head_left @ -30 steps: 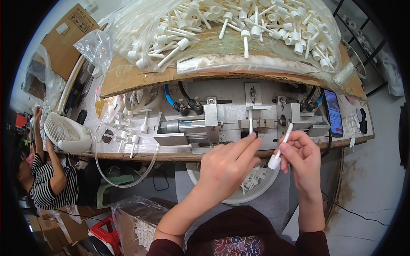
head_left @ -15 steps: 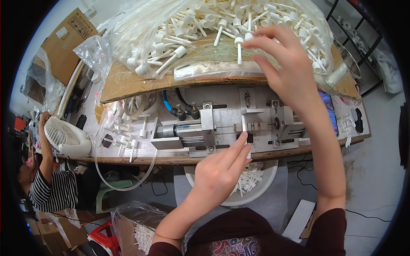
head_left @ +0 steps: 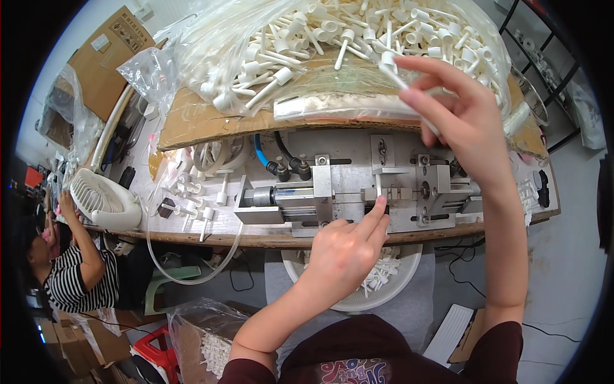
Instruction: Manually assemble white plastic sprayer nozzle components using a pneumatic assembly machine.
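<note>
My left hand [head_left: 345,248] is at the metal clamping fixture [head_left: 323,192] on the bench. Its fingers are pressed together over the near end of a white plastic stick [head_left: 378,184], which lies across the fixture's middle; the thumb is hidden. Above the front of the cardboard, my right hand [head_left: 457,112] has its thumb and forefinger closed on a white capped stick [head_left: 394,75]. That stick is tilted, its cap up and to the left, and slightly blurred. Behind it, a heap of similar white capped sticks [head_left: 409,32] lies in clear plastic film.
A cardboard sheet [head_left: 192,125] overhangs the fixture. Below the bench edge stands a white basket [head_left: 409,275] with white parts. Loose sticks [head_left: 206,221], a white fan [head_left: 105,198] and a looped clear hose [head_left: 153,253] are at the left. A co-worker [head_left: 80,269] is at far left.
My right hand has come down and to the right, its fingers closing on a capped stick that lay on the cardboard. The left hand stays at the fixture; the whole view has shifted slightly.
</note>
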A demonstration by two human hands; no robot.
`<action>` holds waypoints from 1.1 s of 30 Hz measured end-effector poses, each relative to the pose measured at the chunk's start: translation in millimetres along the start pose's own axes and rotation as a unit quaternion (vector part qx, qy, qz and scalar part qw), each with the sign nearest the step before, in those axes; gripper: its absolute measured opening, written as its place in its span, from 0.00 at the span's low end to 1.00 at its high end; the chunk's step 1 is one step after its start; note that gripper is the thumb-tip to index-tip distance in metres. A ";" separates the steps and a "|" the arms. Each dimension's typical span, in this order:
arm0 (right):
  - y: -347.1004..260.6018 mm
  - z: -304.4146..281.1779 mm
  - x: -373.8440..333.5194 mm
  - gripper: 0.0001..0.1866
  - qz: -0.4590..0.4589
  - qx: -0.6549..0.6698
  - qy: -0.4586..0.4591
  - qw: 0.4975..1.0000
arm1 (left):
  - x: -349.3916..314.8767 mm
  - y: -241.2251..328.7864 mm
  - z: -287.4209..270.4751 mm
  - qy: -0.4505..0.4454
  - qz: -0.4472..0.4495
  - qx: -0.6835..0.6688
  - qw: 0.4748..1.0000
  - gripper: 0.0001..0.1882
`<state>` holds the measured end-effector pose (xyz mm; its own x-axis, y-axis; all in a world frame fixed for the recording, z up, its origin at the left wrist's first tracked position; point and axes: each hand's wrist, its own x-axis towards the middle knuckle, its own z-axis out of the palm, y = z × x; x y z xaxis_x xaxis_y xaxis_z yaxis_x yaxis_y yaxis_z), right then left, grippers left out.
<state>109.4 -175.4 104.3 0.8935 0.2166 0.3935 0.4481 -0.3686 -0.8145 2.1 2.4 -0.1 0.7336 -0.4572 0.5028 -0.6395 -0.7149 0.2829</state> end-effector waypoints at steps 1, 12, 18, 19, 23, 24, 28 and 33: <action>-7.1 -2.8 -10.8 0.07 0.062 0.063 -0.008 0.996 | 1.1 -0.3 -1.8 -0.002 0.000 -0.002 1.000 0.15; 0.6 -4.2 -122.1 0.15 0.130 0.223 0.008 0.966 | 72.2 -74.7 -84.5 0.179 -0.065 0.147 0.971 0.12; 20.1 25.0 -148.9 0.18 -0.072 -0.098 -0.040 0.992 | 105.3 -121.6 -75.8 0.105 -0.148 0.212 0.960 0.16; 24.6 30.4 -149.5 0.18 -0.108 -0.143 -0.041 0.983 | 107.4 -124.1 -74.0 0.092 -0.158 0.205 0.962 0.18; 31.8 47.0 -150.5 0.16 -0.162 -0.252 -0.054 0.952 | 111.5 -123.6 -73.9 0.065 -0.202 0.102 0.972 0.20; 35.4 48.3 -148.5 0.14 -0.183 -0.292 -0.057 0.937 | 110.8 -119.8 -75.4 0.074 -0.198 0.095 0.973 0.19; 28.1 53.3 -135.4 0.12 -0.214 -0.379 -0.067 0.898 | 95.5 -87.6 -84.3 0.122 -0.159 0.022 0.980 0.15; 20.1 53.8 -126.8 0.09 -0.202 -0.414 -0.096 0.882 | 75.5 -55.8 -79.4 0.181 -0.006 -0.021 0.983 0.18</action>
<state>3.4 -161.7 15.0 0.6694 0.6013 0.4363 0.6690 -0.7432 -0.0020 74.8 49.8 86.9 0.6161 -0.2242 0.7551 -0.6449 -0.6939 0.3202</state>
